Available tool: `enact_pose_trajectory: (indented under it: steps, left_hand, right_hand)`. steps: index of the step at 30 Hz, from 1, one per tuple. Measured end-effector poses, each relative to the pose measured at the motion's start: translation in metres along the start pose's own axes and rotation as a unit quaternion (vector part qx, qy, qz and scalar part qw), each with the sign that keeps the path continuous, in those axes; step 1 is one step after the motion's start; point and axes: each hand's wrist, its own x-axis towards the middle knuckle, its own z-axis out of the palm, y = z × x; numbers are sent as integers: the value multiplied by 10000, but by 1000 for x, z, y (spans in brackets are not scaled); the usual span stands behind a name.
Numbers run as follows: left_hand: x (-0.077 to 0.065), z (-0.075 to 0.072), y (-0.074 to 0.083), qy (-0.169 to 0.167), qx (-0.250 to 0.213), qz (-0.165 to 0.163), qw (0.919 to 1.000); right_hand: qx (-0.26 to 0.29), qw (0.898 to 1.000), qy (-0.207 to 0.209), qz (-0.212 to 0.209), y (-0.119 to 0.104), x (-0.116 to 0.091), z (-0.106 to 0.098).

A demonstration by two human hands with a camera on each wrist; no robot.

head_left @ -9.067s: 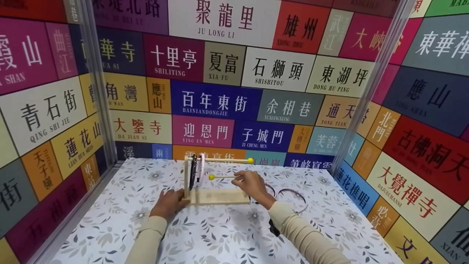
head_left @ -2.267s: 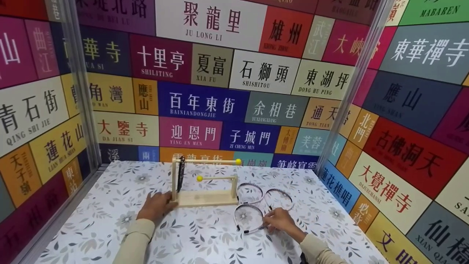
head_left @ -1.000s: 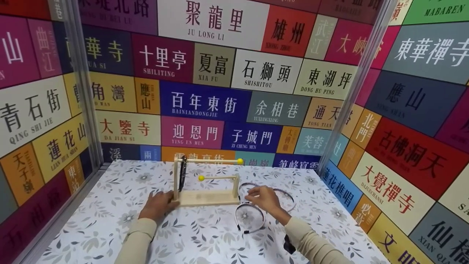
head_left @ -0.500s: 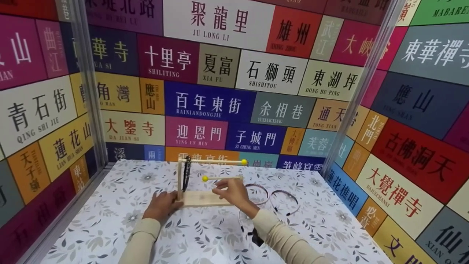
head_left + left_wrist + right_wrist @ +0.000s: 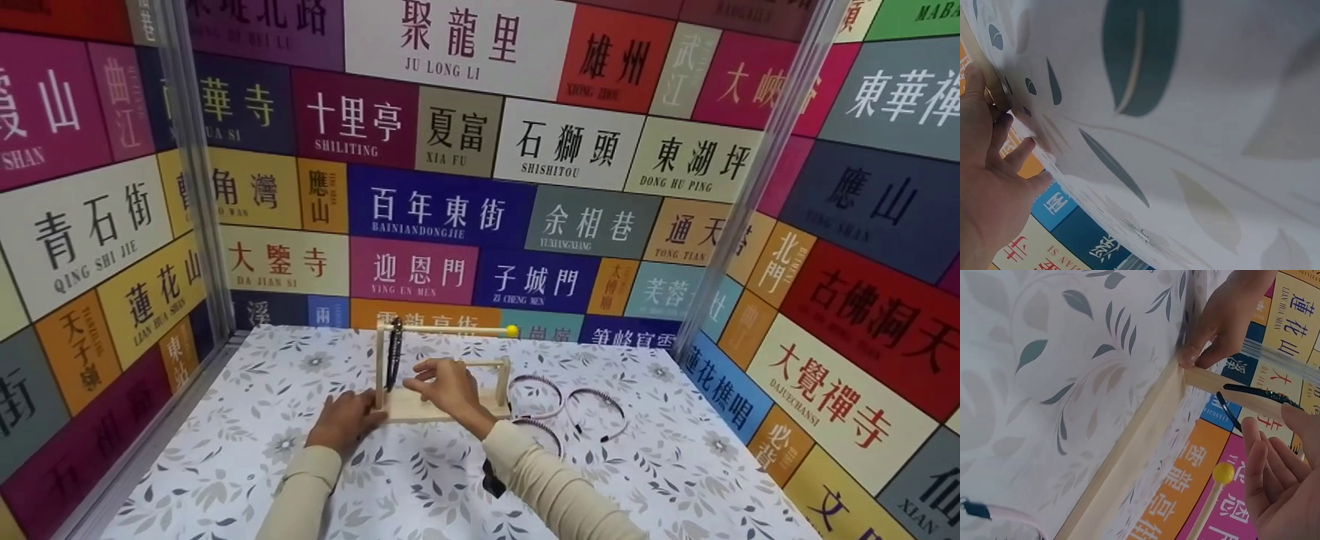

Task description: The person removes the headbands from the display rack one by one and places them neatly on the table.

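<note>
A wooden display stand (image 5: 450, 409) with two bars sits on the table. Black headbands (image 5: 394, 356) hang from its upper bar (image 5: 457, 330), close to the left post. My left hand (image 5: 343, 420) holds the stand's left end, thumb and fingers at the foot of the post; the left wrist view shows this hand (image 5: 994, 169) at the wood's edge. My right hand (image 5: 450, 386) is just right of the black headbands, in front of the lower bar. In the right wrist view, the right hand's thumb and fingers (image 5: 1275, 478) are apart beside a black headband (image 5: 1258, 391); contact is unclear.
Three pinkish toothed headbands lie right of the stand: one behind (image 5: 536, 394), one farther right (image 5: 596, 414), one nearer (image 5: 541, 435), partly covered by my right sleeve. Yellow balls cap the bars, such as the upper one (image 5: 512, 330). Printed walls enclose the flowered table (image 5: 247, 420).
A pink headband seen earlier on the upper bar is off it. My right hand has left the headbands on the table and moved left to the black ones. My left hand stays at the stand.
</note>
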Motion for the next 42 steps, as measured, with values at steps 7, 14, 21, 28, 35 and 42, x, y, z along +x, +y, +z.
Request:
enact_pose_trajectory:
  steps: [7,14,21,28,35,42]
  left_hand:
    - [-3,0,1,175,-1,129,9998]
    - [-7,-2,5,172,4,100,9998]
    - [-12,-5,9,373,10,374,9986]
    - [-8,-5,2,223,-23,316,9992]
    - [-2,-1,-4,43,35,164,9999]
    - [-1,2,-5,0,-61,102,9999]
  right_hand:
    - [-41,9998,-22,198,-8,8,15]
    - [-293,9991,135,282,-12,17,26]
    - [-494,9983,216,207,-11,19,28]
    - [-575,9976,375,123,-10,20,25]
    - [-531,9972,523,-54,-8,19,10]
    - [-566,9967,551,-176,-2,17,-10]
